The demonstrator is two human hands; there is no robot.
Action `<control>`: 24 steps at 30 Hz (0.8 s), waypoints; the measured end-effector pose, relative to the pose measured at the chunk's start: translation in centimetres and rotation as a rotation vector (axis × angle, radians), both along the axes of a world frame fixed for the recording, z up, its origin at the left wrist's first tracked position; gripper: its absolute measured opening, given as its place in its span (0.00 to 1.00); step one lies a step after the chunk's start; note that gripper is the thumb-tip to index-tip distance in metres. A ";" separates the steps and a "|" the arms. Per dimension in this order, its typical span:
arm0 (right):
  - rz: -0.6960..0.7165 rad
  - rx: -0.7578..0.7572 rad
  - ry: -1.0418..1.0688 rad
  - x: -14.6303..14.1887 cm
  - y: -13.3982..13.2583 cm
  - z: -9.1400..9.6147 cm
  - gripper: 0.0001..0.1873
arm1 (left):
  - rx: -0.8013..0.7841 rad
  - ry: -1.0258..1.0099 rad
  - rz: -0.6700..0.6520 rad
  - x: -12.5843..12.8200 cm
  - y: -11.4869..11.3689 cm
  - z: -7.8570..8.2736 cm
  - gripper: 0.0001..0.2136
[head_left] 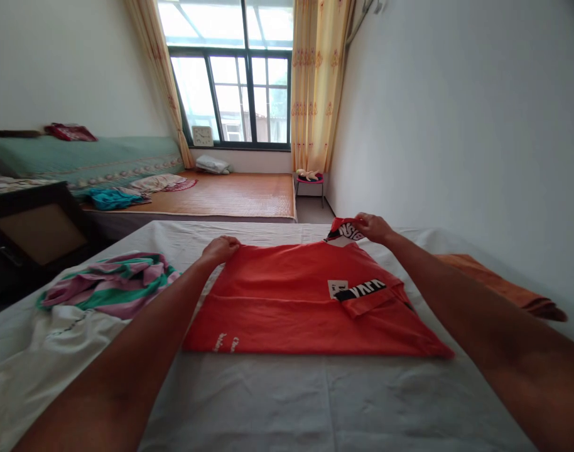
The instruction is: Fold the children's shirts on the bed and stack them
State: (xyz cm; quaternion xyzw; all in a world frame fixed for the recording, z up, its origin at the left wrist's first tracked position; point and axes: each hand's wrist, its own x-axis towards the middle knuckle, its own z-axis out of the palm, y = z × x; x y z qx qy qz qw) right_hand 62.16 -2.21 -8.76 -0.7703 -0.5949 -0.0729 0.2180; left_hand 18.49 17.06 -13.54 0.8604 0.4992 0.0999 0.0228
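A red T-shirt with black-and-white lettering lies partly folded on a white sheet in front of me. My left hand is closed on the shirt's far left corner. My right hand pinches the far right corner, which is lifted and curled over, showing a printed patch. A sleeve with a printed band lies folded across the shirt's right side.
A striped pink-and-green garment and a white garment lie at the left. A folded orange cloth lies at the right by the wall. Beyond are a mat-covered platform bed, a window, curtains and a small pink stool.
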 end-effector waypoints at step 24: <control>0.547 -0.179 0.506 -8.7 -19.3 -2.2 0.13 | -0.041 -0.230 -0.343 -7.7 -12.6 0.1 0.14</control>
